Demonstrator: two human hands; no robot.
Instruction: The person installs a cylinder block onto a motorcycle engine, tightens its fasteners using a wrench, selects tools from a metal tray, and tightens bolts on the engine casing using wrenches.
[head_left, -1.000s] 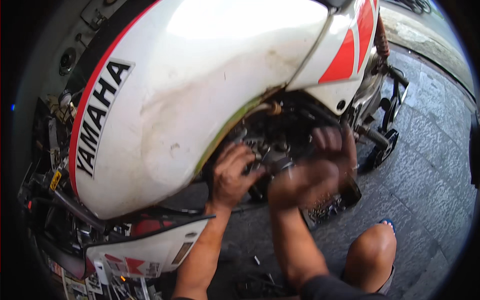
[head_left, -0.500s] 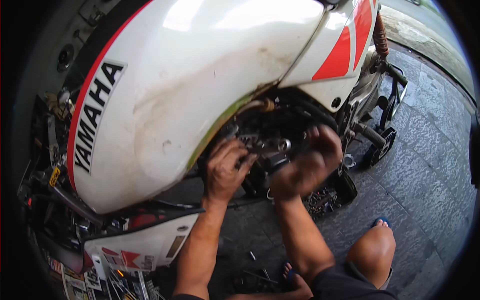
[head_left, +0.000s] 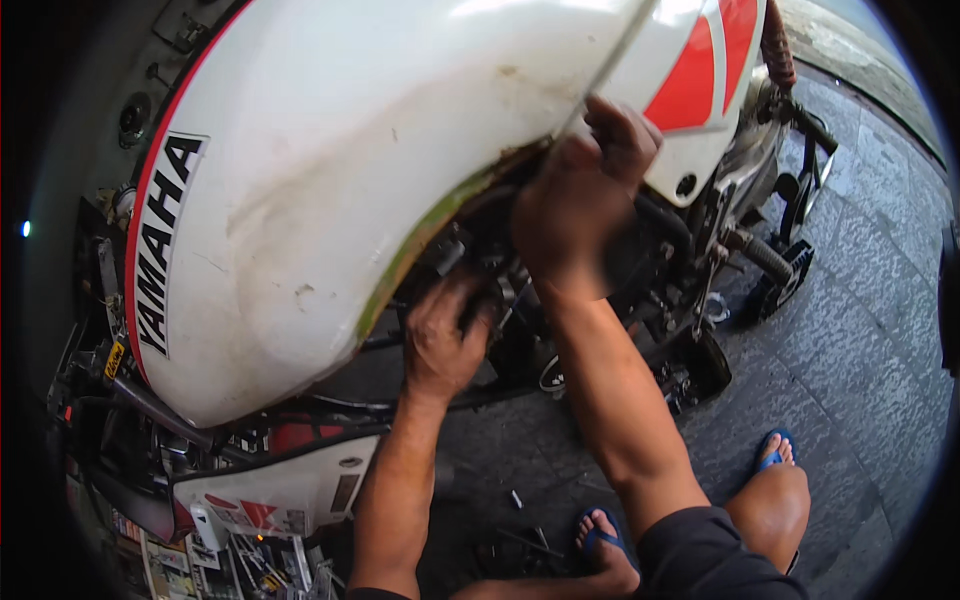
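Note:
A white motorcycle fuel tank (head_left: 330, 190) with red trim fills the upper left. Below its green-stained lower edge, my left hand (head_left: 445, 340) is at the dark engine area (head_left: 510, 290), fingers curled and thumb close to them. Something dark lies in that grip, too shaded to name. My right hand (head_left: 575, 205) is raised higher, in front of the tank's rear end and beside the white and red side cover (head_left: 690, 85). Motion smears its fingers, and I cannot tell whether they hold anything. My right wrist and forearm cover part of the engine.
A dark tray (head_left: 705, 370) with small parts sits on the grey tiled floor (head_left: 840, 350) beneath the engine. A footpeg (head_left: 780, 285) juts out at the right. At lower left are a white fairing panel (head_left: 285, 480) and several tools (head_left: 265, 565). My sandalled feet (head_left: 600, 535) are below.
My right hand has risen from the engine toward the seam between tank and side cover. My left hand stays low by the engine. The grey metal part between the hands no longer shows.

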